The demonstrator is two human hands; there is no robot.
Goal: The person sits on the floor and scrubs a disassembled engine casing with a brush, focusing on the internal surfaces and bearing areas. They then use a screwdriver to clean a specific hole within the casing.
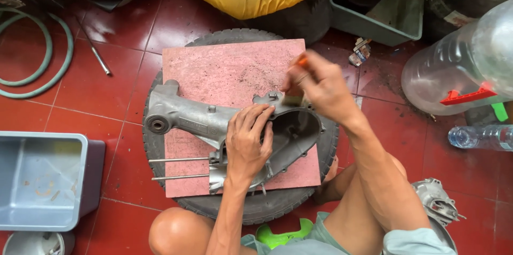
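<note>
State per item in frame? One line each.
Engine casing: lying on the pink board, open cavity up.
Left hand: pressed flat on the casing.
Right hand: gripping a small brush at the casing rim.
Brush: held, blurred.
Pink board: flat on the tyre, speckled with dirt.
Grey tub: upright.
Small bottle: on its side.

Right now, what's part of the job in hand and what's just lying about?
In use:
left hand pressing on the grey metal engine casing
right hand holding a small brush
pink board on the tyre

Lying about:
grey plastic tub
green hose
clear jug
water bottle
</note>
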